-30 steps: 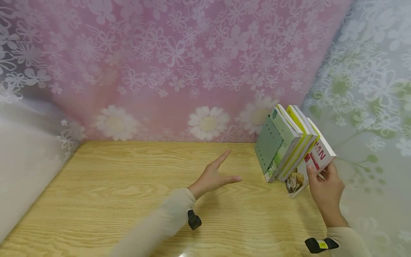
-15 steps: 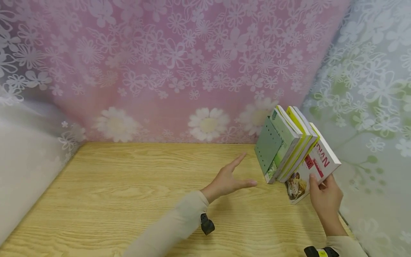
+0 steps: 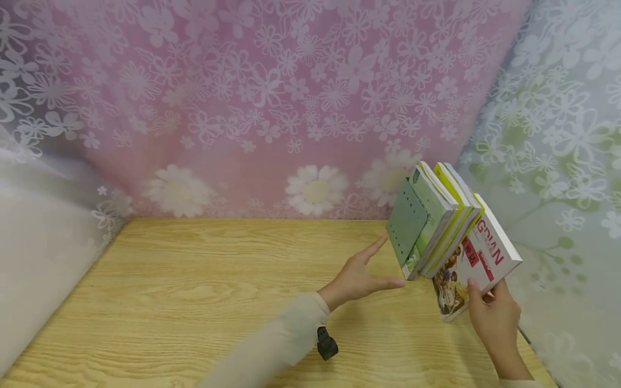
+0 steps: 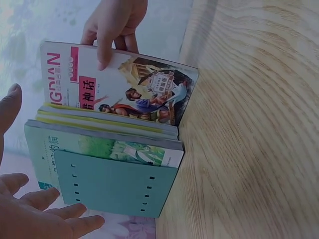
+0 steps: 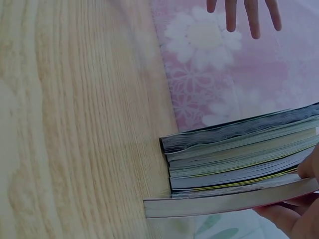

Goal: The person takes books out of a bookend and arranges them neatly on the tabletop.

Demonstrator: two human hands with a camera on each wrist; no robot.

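My right hand point(image 3: 497, 318) grips a white book point(image 3: 490, 253) with red lettering and a picture on its cover, thumb on the front and fingers behind. The book juts out from the right end of a row of upright books point(image 3: 434, 210) with green and yellow covers. Against the row's left side stands a green bookend point(image 3: 406, 223) with small slots. My left hand point(image 3: 354, 277) is held with fingers and thumb spread, close to the bookend and holding nothing. In the right wrist view, the white book's page edge point(image 5: 224, 200) sticks out past the other books.
A wood-grain table point(image 3: 194, 291) extends to the left of the books. Behind it hangs a pink flowered curtain point(image 3: 271, 108), and a pale flowered curtain point(image 3: 558, 215) lines the right side, near the books.
My right hand has drawn the white book toward me and slightly right, so more of its cover shows. My left hand has moved right, toward the bookend, fingers still spread.
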